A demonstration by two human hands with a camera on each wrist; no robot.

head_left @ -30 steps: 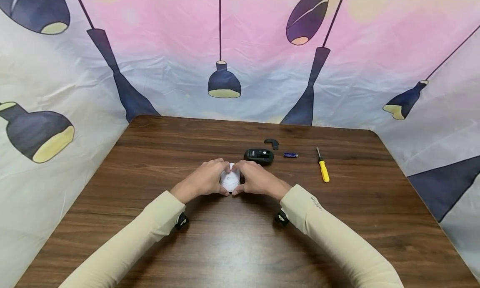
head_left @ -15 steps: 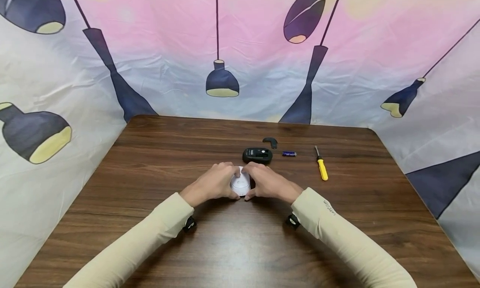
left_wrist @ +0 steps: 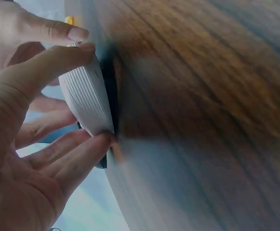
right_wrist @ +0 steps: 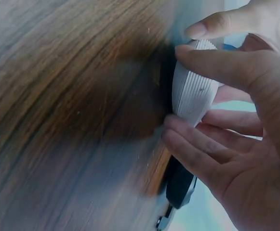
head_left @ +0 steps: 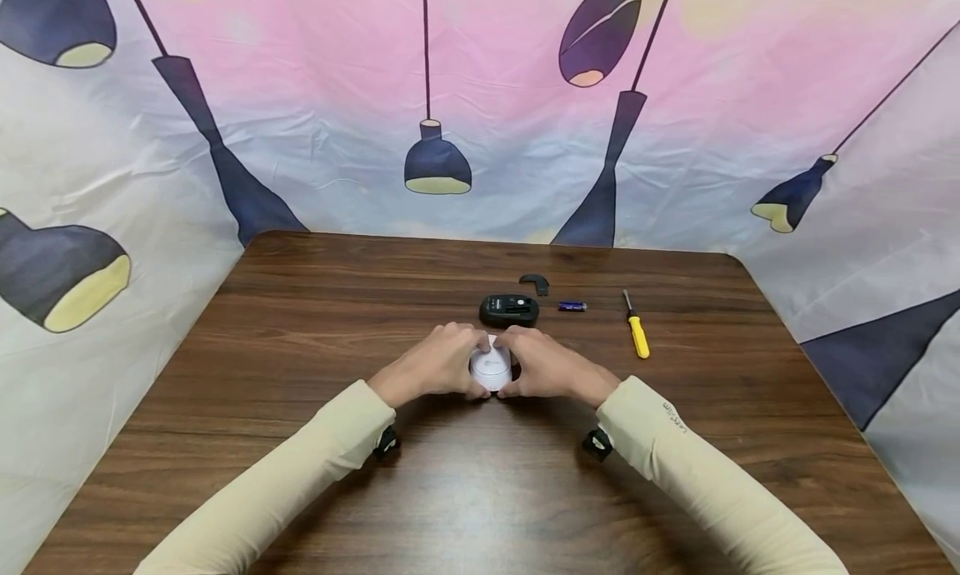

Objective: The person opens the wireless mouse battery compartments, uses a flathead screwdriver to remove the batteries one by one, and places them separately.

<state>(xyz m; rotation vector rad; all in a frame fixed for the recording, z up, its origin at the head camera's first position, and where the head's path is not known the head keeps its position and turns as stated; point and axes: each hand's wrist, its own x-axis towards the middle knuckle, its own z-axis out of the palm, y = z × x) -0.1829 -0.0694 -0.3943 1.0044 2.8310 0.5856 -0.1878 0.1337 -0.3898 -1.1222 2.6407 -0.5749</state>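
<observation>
A white round device [head_left: 491, 373] with a domed top, a small grey mark and fine ribs along its side sits low over the table between both hands. My left hand [head_left: 447, 365] grips its left side, the thumb at the near edge and the fingers farther round. On the opposite side my right hand [head_left: 546, 365] holds it the same way, its thumb close to the left one. Both wrist views show the ribbed side of the white device [left_wrist: 86, 94] between thumb and fingertips, with dark shadow beneath. The hands cover much of its left and right edges.
Just behind the hands lies a black computer mouse [head_left: 509, 310], underside up with its battery slot uncovered. Its curved black cover [head_left: 536, 283], a blue battery [head_left: 572, 306] and a yellow-handled screwdriver [head_left: 638, 335] lie on the wooden table [head_left: 322, 308]. A printed cloth hangs behind.
Both hands have carried the white device to the right and slightly toward the body, so it now sits more directly in front of the mouse. The other things lie where they were.
</observation>
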